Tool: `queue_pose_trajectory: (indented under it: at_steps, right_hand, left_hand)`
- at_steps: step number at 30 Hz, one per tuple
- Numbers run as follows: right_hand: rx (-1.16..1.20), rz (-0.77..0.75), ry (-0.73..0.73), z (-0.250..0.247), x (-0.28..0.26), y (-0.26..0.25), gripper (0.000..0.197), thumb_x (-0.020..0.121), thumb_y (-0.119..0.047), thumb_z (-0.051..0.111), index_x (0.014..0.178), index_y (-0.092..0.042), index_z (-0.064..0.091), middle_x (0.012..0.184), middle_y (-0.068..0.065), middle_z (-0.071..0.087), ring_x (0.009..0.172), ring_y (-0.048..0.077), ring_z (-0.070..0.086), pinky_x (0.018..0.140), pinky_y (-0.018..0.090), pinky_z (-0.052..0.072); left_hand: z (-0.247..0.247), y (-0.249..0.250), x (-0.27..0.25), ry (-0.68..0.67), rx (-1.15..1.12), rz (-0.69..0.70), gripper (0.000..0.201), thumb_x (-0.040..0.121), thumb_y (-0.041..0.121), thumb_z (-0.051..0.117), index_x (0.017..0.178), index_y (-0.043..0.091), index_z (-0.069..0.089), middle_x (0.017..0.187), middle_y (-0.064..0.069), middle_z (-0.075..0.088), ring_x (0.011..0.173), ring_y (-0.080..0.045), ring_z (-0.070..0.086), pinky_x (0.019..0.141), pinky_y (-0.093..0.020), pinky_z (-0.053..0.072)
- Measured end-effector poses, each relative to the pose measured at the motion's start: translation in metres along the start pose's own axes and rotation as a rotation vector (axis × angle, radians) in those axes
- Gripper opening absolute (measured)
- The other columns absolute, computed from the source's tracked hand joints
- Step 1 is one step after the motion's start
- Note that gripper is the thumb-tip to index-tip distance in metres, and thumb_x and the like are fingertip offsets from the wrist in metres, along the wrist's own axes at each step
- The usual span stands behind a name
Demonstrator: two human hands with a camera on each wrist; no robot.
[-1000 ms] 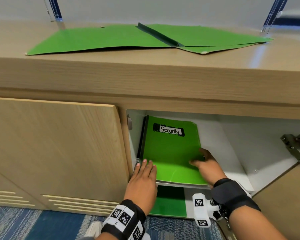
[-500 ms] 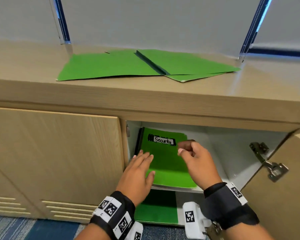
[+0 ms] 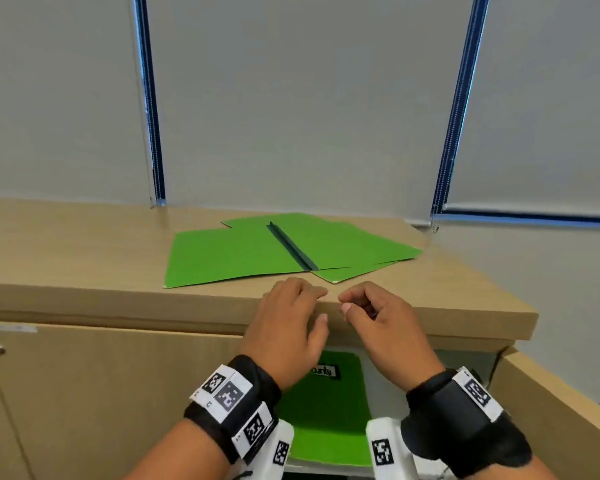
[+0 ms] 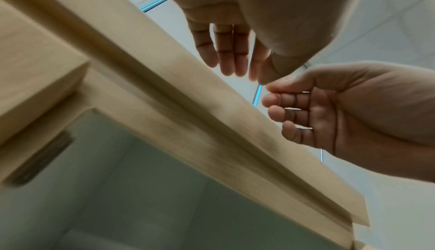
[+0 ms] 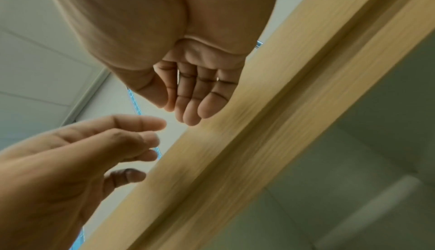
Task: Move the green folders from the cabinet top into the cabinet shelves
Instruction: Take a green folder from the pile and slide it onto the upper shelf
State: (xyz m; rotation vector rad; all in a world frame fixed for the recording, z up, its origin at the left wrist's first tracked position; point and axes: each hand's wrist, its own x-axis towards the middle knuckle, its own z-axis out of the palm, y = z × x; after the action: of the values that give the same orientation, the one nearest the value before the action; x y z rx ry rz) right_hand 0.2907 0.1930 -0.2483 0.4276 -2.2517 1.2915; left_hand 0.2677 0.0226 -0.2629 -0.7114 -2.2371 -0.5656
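Observation:
Several green folders [image 3: 236, 254] lie overlapped on the wooden cabinet top [image 3: 84, 251], one with a dark spine strip [image 3: 291, 245]. Another green folder labelled "Security" [image 3: 326, 407] lies on the shelf inside the open cabinet below. My left hand [image 3: 291, 313] and right hand [image 3: 364, 310] hover side by side in front of the cabinet top's front edge, just short of the folders. Both hold nothing, fingers relaxed and loosely bent. The wrist views show the same empty hands: left hand [image 4: 230, 55], right hand [image 5: 190, 94], beside the cabinet's edge.
The left cabinet door [image 3: 101, 393] is closed. The right door [image 3: 561, 420] stands open towards me. Grey window blinds [image 3: 309, 98] with blue cords rise right behind the cabinet top. A white wall [image 3: 551, 299] lies past the cabinet's right end.
Both hands let go of the Security folder on the shelf and rose out of the cabinet to the top's front edge. My view tilted up to the folders on top.

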Motion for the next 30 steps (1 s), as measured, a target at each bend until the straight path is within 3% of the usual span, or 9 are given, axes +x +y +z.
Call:
queue_pose_trajectory:
  at_steps: [3,5,7,10,14,19,22,26,30]
  right_hand:
    - [0.005,0.073,0.022,-0.006,0.009,0.005,0.013,0.087,-0.014,0.063,0.086,-0.026,0.067,0.081,-0.007,0.069,0.079,0.008,0.065,0.078,0.030,0.054]
    - [0.023,0.122,0.032,-0.011,0.011,0.010,0.012,0.086,-0.016,0.064,0.085,-0.028,0.066,0.082,-0.006,0.070,0.083,0.014,0.068,0.081,0.041,0.056]
    - [0.029,0.148,0.024,-0.016,0.009,0.014,0.011,0.085,-0.020,0.064,0.085,-0.030,0.066,0.083,-0.005,0.070,0.085,0.015,0.067,0.081,0.042,0.056]
    - [0.035,0.158,0.009,-0.022,0.005,0.016,0.010,0.087,-0.018,0.063,0.086,-0.028,0.065,0.084,-0.003,0.069,0.084,0.017,0.067,0.075,0.035,0.056]
    - [0.086,0.181,0.027,-0.028,0.002,0.018,0.012,0.088,-0.012,0.063,0.086,-0.024,0.065,0.082,0.000,0.068,0.079,0.019,0.069,0.068,0.028,0.051]
    - [-0.208,0.073,0.127,-0.039,0.007,0.021,0.018,0.083,-0.014,0.065,0.093,-0.028,0.061,0.090,-0.009,0.062,0.080,0.008,0.058,0.072,0.023,0.046]
    - [-0.615,-0.039,0.176,-0.049,0.003,0.018,0.046,0.076,-0.024,0.069,0.120,-0.025,0.056,0.110,-0.003,0.050,0.097,0.019,0.047,0.083,0.035,0.045]
    - [-0.900,0.037,0.033,-0.051,-0.001,0.005,0.075,0.078,-0.046,0.062,0.146,-0.037,0.032,0.146,0.000,0.034,0.128,0.026,0.034,0.100,0.043,0.036]
    - [-0.686,-0.038,0.030,-0.046,0.002,-0.008,0.074,0.088,-0.015,0.052,0.150,-0.041,0.021,0.156,0.001,0.028,0.138,0.024,0.030,0.109,0.042,0.034]
  left_hand:
    - [-0.001,0.001,0.033,-0.227,0.135,-0.047,0.063,0.087,0.040,0.046,0.146,0.024,0.031,0.154,0.000,0.028,0.142,-0.017,0.023,0.117,-0.039,0.018]
    - [0.001,-0.003,0.054,-0.390,0.224,-0.144,0.078,0.083,0.048,0.043,0.152,0.021,0.017,0.161,-0.006,0.008,0.148,-0.021,0.005,0.121,-0.044,0.005]
    - [0.003,-0.011,0.069,-0.539,0.260,-0.312,0.095,0.075,0.062,0.039,0.153,0.022,0.005,0.161,-0.010,-0.001,0.149,-0.025,-0.002,0.120,-0.049,0.001]
    - [-0.001,-0.020,0.070,-0.685,0.322,-0.423,0.109,0.066,0.069,0.042,0.153,0.018,0.001,0.160,-0.010,0.013,0.147,-0.027,0.013,0.118,-0.052,0.009]
    - [-0.014,-0.020,0.048,-0.529,0.467,-0.385,0.085,0.073,0.049,0.055,0.145,0.016,0.025,0.138,-0.007,0.035,0.127,-0.028,0.035,0.105,-0.047,0.032]
    - [-0.025,-0.017,0.027,-0.329,0.318,-0.452,0.038,0.084,0.014,0.047,0.121,0.026,0.048,0.134,-0.003,0.044,0.126,-0.025,0.042,0.109,-0.049,0.028]
    - [-0.035,-0.015,0.020,-0.276,0.242,-0.388,0.047,0.088,0.004,0.039,0.130,0.024,0.042,0.129,-0.002,0.058,0.121,-0.025,0.051,0.107,-0.045,0.034]
    - [-0.056,-0.003,0.017,-0.055,-0.003,-0.292,0.052,0.097,0.007,0.037,0.146,0.027,0.037,0.144,0.003,0.049,0.132,-0.018,0.046,0.108,-0.031,0.035]
    - [-0.081,0.025,0.025,0.209,-0.313,-0.170,0.047,0.098,0.008,0.043,0.138,0.032,0.048,0.133,0.012,0.058,0.122,0.001,0.050,0.098,-0.008,0.034]
